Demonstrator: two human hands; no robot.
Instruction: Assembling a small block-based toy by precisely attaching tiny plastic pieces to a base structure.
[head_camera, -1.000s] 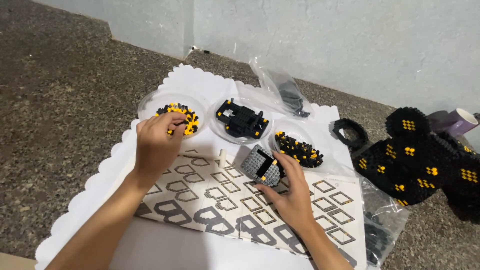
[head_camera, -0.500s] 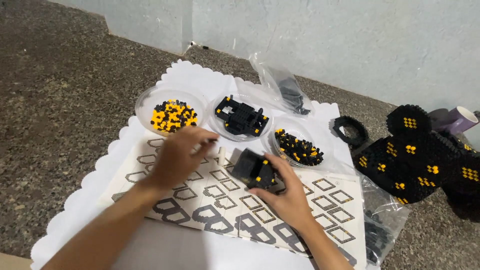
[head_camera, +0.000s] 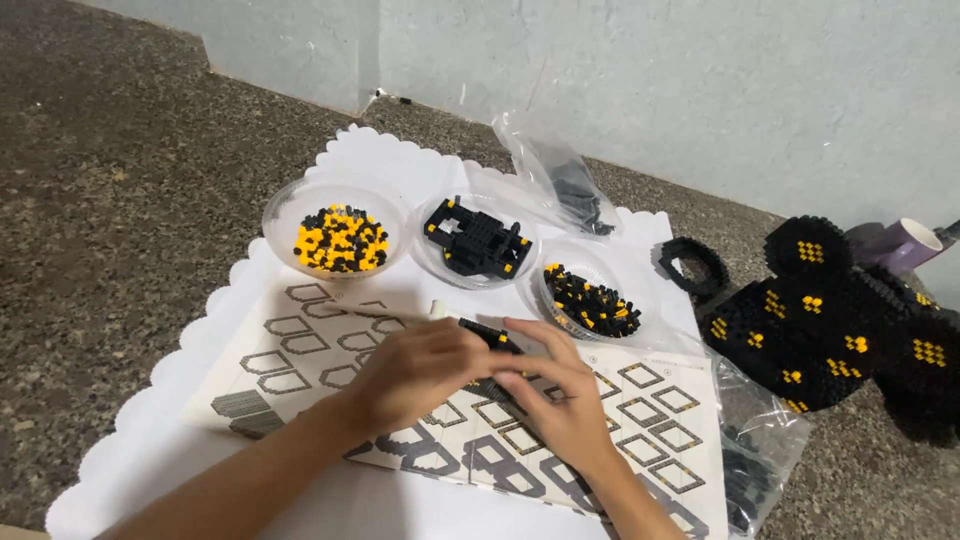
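Both hands meet over the printed instruction sheet (head_camera: 300, 345). My left hand (head_camera: 415, 370) and my right hand (head_camera: 555, 385) together grip a small black brick assembly (head_camera: 490, 335), mostly hidden by the fingers. Beyond them stand three clear bowls: one with yellow and black bricks (head_camera: 338, 240), one with a black built piece (head_camera: 475, 238), one with mostly black bricks (head_camera: 590, 300).
A white scalloped mat (head_camera: 150, 420) lies on the speckled floor. A large black and yellow brick model (head_camera: 840, 320) sits at the right beside a purple cup (head_camera: 905, 248). A black ring piece (head_camera: 690, 262) and clear plastic bags (head_camera: 560, 180) lie near the wall.
My left hand left the yellow-brick bowl and came right to join my right hand on the black assembly. The assembly turned and is now covered by both hands.
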